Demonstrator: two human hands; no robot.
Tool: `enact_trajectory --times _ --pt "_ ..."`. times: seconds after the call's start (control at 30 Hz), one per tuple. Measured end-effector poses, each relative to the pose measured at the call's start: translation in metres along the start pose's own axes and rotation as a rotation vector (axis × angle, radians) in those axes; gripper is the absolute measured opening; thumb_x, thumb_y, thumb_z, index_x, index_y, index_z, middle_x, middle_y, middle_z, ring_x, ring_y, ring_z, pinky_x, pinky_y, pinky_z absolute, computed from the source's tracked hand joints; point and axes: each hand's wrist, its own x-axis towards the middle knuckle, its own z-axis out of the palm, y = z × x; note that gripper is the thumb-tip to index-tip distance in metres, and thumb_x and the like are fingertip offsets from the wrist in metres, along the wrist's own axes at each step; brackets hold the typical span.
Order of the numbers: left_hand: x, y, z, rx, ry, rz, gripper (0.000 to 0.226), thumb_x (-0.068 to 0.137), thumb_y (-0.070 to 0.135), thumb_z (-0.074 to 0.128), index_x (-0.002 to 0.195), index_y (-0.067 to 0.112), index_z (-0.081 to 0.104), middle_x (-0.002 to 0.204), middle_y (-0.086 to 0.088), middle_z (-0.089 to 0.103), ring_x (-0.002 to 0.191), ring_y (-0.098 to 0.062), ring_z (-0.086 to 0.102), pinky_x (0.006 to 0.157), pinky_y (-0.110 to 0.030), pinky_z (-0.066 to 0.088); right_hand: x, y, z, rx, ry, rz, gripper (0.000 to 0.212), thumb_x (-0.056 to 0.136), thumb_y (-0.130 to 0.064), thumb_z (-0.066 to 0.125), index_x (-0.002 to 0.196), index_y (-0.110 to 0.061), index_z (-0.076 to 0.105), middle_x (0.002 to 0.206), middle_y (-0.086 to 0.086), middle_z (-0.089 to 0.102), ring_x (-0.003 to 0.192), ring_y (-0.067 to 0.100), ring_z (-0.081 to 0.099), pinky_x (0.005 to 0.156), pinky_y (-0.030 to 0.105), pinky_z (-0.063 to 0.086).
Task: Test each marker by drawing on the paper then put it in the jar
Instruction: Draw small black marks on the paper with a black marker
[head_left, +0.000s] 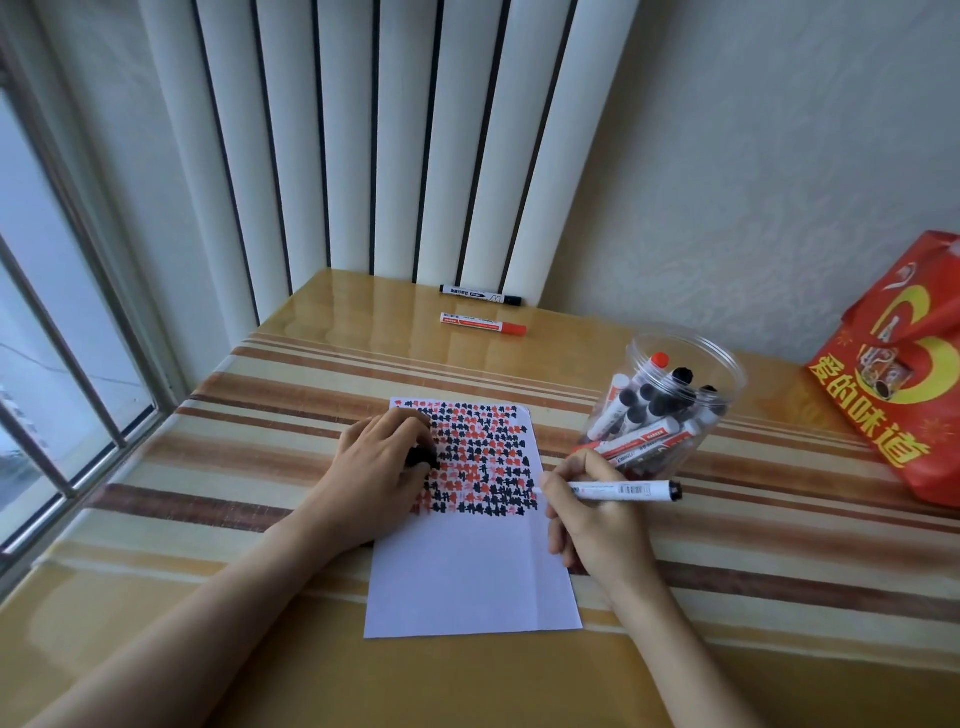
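A white sheet of paper lies on the table, its upper half filled with rows of black and red marks. My right hand grips a white marker with a black end, its tip at the paper's right edge beside the last row of marks. My left hand rests on the paper's left side and holds a black marker cap. A clear plastic jar with several markers in it stands just right of the paper. Two more markers lie far back: a black one and a red one.
A red gift bag with yellow characters stands at the table's right edge. The striped tablecloth sits under a glossy cover. A window with bars is at the left, white vertical panels behind.
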Motion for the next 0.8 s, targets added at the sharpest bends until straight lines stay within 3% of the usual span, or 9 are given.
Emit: enact_trajectory --times 0.1,0.17,0.27,0.47,0.67,0.8 --pt "0.001 0.004 -0.004 -0.030 0.049 0.038 0.018 0.091 0.021 0.070 0.107 0.028 0.065 0.122 0.011 0.053 0.122 -0.015 0.048 0.104 -0.036 0.031 -0.003 -0.009 0.004 0.079 -0.105 -0.078 0.012 0.097 -0.008 0.072 0.089 -0.013 0.064 0.060 0.014 0.060 0.046 0.022 0.059 0.040 0.029 0.046" --pt "0.001 0.008 -0.010 -0.062 0.086 0.077 0.020 0.089 0.021 0.073 0.106 0.029 0.067 0.114 0.012 0.055 0.114 -0.013 0.049 0.099 -0.039 0.038 -0.006 -0.015 0.008 0.183 -0.164 -0.091 0.005 0.097 -0.015 0.071 0.097 -0.011 0.069 0.073 0.020 0.066 0.055 0.026 0.067 0.048 0.031 0.052" --pt "0.001 0.016 -0.016 -0.138 0.067 0.134 0.021 0.090 0.015 0.071 0.106 0.027 0.068 0.103 0.016 0.059 0.100 -0.007 0.054 0.090 -0.040 0.045 -0.013 -0.017 0.017 0.272 -0.206 -0.072 0.019 0.098 -0.024 0.057 0.105 -0.014 0.072 0.095 0.021 0.073 0.064 0.034 0.072 0.057 0.033 0.055" --pt "0.000 0.026 -0.015 -0.194 0.028 0.202 0.019 0.090 0.007 0.070 0.104 0.020 0.068 0.094 0.016 0.064 0.091 -0.009 0.061 0.085 -0.043 0.049 -0.015 -0.011 0.029 0.221 -0.174 -0.105 0.014 0.098 -0.019 0.057 0.098 -0.005 0.053 0.072 0.008 0.066 0.058 0.036 0.070 0.053 0.030 0.053" --pt "0.000 0.028 -0.016 -0.222 -0.016 0.297 0.020 0.090 0.005 0.069 0.103 0.020 0.066 0.094 0.015 0.061 0.087 -0.002 0.057 0.077 -0.027 0.049 -0.013 -0.010 0.030 0.114 -0.213 -0.141 0.009 0.097 -0.022 0.065 0.091 -0.018 0.059 0.069 0.007 0.066 0.055 0.030 0.068 0.051 0.031 0.048" --pt "-0.001 0.025 -0.014 -0.238 -0.008 0.288 0.022 0.090 0.005 0.069 0.104 0.021 0.065 0.097 0.014 0.059 0.088 -0.001 0.058 0.077 -0.022 0.048 -0.012 -0.015 0.027 0.068 -0.191 -0.184 0.025 0.090 -0.041 0.073 0.092 -0.016 0.066 0.063 -0.002 0.060 0.050 0.019 0.053 0.050 0.025 0.042"
